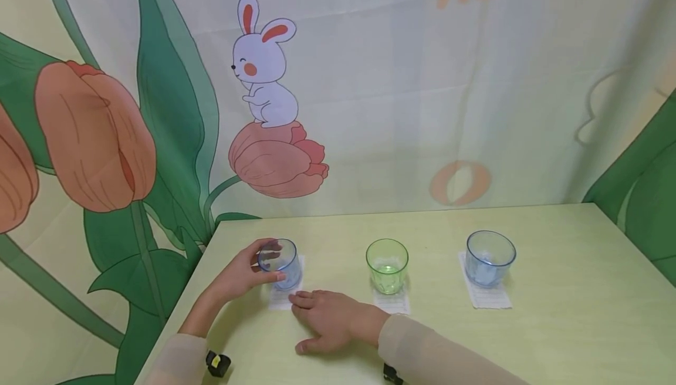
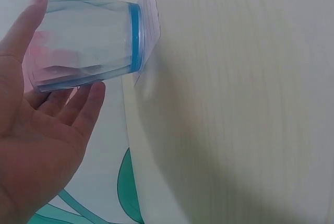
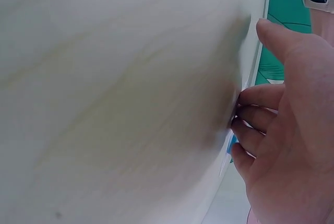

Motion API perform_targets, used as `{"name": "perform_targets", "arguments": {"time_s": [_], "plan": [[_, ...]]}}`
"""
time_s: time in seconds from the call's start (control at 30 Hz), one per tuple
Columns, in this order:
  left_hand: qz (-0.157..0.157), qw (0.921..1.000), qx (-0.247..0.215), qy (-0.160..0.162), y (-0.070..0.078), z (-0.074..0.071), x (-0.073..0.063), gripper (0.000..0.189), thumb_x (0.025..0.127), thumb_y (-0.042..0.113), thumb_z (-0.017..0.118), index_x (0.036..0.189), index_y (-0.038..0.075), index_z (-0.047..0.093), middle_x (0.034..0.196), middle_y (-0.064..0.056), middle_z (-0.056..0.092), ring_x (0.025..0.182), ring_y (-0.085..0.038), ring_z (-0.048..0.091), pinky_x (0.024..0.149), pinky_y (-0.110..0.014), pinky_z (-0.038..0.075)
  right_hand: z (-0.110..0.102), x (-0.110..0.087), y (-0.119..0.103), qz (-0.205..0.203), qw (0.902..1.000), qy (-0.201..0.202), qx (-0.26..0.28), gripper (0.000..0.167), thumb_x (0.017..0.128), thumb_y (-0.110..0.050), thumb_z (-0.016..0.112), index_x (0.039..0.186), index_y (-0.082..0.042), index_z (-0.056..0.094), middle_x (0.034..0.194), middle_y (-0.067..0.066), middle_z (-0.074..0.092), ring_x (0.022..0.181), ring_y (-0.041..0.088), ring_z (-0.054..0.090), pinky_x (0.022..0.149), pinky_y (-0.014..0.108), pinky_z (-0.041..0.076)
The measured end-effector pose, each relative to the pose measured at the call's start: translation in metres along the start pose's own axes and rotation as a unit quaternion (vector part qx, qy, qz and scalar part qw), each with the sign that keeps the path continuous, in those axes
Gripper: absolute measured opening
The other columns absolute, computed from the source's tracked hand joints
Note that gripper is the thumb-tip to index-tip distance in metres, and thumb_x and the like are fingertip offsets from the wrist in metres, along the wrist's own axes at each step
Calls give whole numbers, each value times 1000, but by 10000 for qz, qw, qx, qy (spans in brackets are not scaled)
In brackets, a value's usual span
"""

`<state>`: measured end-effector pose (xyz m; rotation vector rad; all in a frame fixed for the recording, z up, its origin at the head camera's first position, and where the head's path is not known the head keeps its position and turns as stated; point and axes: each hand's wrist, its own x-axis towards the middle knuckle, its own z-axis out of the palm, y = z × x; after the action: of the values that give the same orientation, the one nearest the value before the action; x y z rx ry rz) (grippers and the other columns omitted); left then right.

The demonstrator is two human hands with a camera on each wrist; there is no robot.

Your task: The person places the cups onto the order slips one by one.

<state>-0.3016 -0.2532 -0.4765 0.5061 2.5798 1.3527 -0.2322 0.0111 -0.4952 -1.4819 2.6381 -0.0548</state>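
Note:
At the left of the table, my left hand [image 1: 240,276] holds a clear blue glass cup [image 1: 286,269] from its left side. Its thumb lies along the near side and the other fingers go round the back. The left wrist view shows the cup's blue base [image 2: 136,37] close against a lined paper slip [image 2: 151,20]; whether they touch, I cannot tell. My right hand [image 1: 331,319] lies palm down in front of the cup, fingertips on the near edge of the paper slip [image 1: 281,301]. In the right wrist view its fingers [image 3: 258,97] reach out, fairly straight, to the surface.
A green glass cup [image 1: 388,264] stands mid-table on a paper slip [image 1: 392,304]. Farther right, another blue glass cup [image 1: 490,259] stands on its own slip [image 1: 490,299]. A printed curtain [image 1: 369,109] hangs behind the table's far edge.

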Motion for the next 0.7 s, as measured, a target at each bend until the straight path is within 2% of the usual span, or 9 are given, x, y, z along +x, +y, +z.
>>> {"name": "perform_targets", "arguments": {"time_s": [0.4, 0.6, 0.7], "plan": [[35, 10000, 1, 17, -5, -1, 2, 86, 89, 31, 89, 157, 7, 42, 155, -18, 53, 142, -39, 53, 114, -57, 45, 3, 4, 1, 43, 10000, 15, -73, 81, 106, -67, 46, 162, -8, 43, 172, 7, 31, 159, 19, 28, 127, 40, 30], [47, 10000, -18, 59, -6, 1, 3, 87, 89, 30, 89, 157, 7, 41, 155, -17, 53, 142, -39, 52, 115, -57, 45, -10, -7, 0, -45, 9997, 132, -175, 80, 107, -66, 44, 161, -7, 45, 171, 8, 34, 157, 20, 31, 126, 39, 31], [-15, 10000, -67, 68, -5, 3, 4, 93, 89, 29, 89, 161, 8, 35, 156, -18, 52, 143, -38, 51, 115, -55, 44, -20, -19, 1, -153, 9994, 261, -183, 79, 108, -66, 42, 160, -7, 46, 168, 7, 39, 156, 20, 35, 125, 37, 33]]}}
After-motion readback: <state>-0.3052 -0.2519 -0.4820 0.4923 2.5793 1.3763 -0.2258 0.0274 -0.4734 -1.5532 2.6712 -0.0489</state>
